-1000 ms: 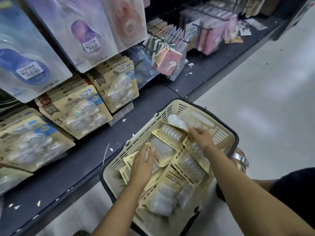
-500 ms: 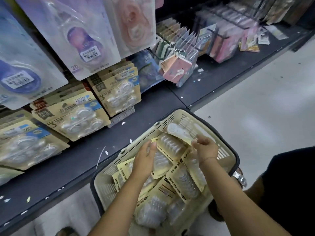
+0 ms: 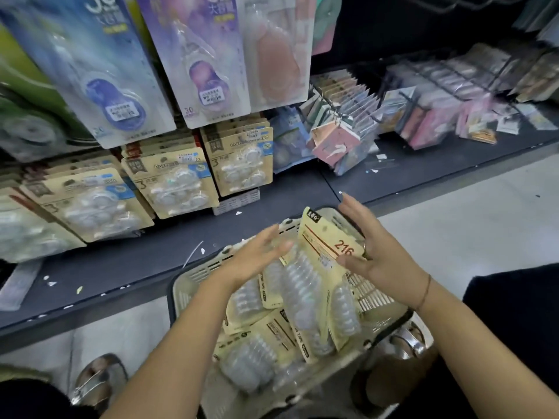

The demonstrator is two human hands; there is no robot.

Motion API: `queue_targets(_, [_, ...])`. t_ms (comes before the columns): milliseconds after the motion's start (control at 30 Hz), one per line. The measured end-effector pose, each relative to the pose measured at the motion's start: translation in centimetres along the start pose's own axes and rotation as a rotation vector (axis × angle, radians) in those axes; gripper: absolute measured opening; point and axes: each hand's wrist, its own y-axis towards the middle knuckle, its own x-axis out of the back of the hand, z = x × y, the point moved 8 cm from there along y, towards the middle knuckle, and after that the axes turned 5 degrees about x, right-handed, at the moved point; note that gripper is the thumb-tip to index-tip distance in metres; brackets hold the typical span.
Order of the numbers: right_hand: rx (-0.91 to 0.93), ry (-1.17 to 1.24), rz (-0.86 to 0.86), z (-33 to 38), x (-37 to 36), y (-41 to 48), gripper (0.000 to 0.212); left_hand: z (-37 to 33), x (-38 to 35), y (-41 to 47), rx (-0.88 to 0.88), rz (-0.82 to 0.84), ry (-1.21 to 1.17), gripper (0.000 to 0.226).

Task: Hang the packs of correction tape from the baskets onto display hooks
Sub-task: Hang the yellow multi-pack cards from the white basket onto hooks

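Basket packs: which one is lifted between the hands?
The pack marked 216, raised upright between left hand and right hand; the others lie flat in the basket.

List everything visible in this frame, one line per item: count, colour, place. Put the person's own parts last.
basket: one, cream with dark rim, bottom centre on the floor.
yellow packs: several, exact count unclear, piled in the basket.
raised pack: one, yellow with red "216", standing up between the hands.
hanging three-packs: several rows, tan, lower hooks at left.
large hanging packs: blue, purple, pink, upper hooks.
small card packs: many, mixed pastel, hooks at centre right.
shelf: one, dark, littered with paper scraps.
sandals: two, silvery, beside the basket.
left hand: open, over the basket.
right hand: open, behind the raised pack.
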Motion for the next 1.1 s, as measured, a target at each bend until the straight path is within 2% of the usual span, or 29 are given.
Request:
queue_targets(100, [0.029, 0.140, -0.022, 0.6, 0.3, 1.1, 0.091, 3.2, -2.6, -1.1, 0.125, 0.246, -0.139, 0.106])
queue_targets(167, [-0.006, 0.268, -0.065, 0.0, 0.5, 2.2, 0.089, 5.2, -2.7, -1.9, 0.165, 0.271, -0.233, 0.090])
queue_targets(300, [-0.153, 0.413, -0.078, -3.7, -1.0, 2.8, 0.090, 7.0, -1.3, -2.8, 0.163, 0.173, -0.537, 0.067])
queue_targets(367, [-0.280, 0.504, -0.118, -6.3, -2.2, 2.3, 0.082, 6.8, -0.8, -3.0, 0.148, 0.124, -0.566, 0.048])
queue_targets(433, [-0.417, 0.583, -0.177, -8.8, -3.2, 1.2, 0.067, 7.0, -1.0, -3.2, 0.149, 0.102, -0.517, 0.044])
queue_targets(500, [-0.559, 0.429, -0.285, -11.9, -2.9, -0.5, 0.050, 8.2, -1.2, -3.2, 0.203, 0.065, -0.534, 0.052])
queue_targets(533, [-0.632, 0.294, -0.342, -13.8, -2.3, -1.6, 0.049, 8.9, -0.9, -3.3, 0.227, 0.029, -0.549, 0.055])
queue_targets(633, [-0.856, 0.062, -0.294, -17.8, -2.6, -4.5, 0.063, 10.5, 0.6, -3.2, 0.269, -0.097, -0.582, 0.059])
queue_targets(733, [-1.028, 0.201, -0.163, -20.3, -5.1, -6.5, 0.084, 11.3, 2.1, -3.0, 0.283, -0.213, -0.584, 0.043])
queue_targets(800, [-1.002, 0.278, -0.110, -21.4, -6.8, -6.4, 0.114, 11.5, 3.5, -3.3, 0.292, -0.315, -0.563, 0.027])
queue_targets(833, [-0.957, 0.280, -0.067, -20.1, -7.6, -6.0, 0.118, 11.5, 4.3, -3.4, 0.291, -0.365, -0.555, 0.023])
queue_targets(933, [-0.785, 0.172, 0.028, -14.1, -9.0, -4.5, 0.077, 11.1, 7.3, -4.2, 0.277, -0.461, -0.532, 0.015])
queue_targets(1033, [-0.534, 0.096, 0.169, -10.7, -11.6, -3.1, 0.050, 10.9, 10.1, -5.0, 0.260, -0.551, -0.579, 0.013])
queue_targets(1067, [-0.461, 0.009, 0.248, -10.3, -12.9, -3.0, 0.044, 11.2, 11.0, -5.4, 0.260, -0.589, -0.602, 0.020])
queue_targets(1100, [-0.399, -0.073, 0.293, -10.4, -14.1, -3.0, 0.043, 11.6, 11.8, -5.6, 0.250, -0.607, -0.622, 0.043])
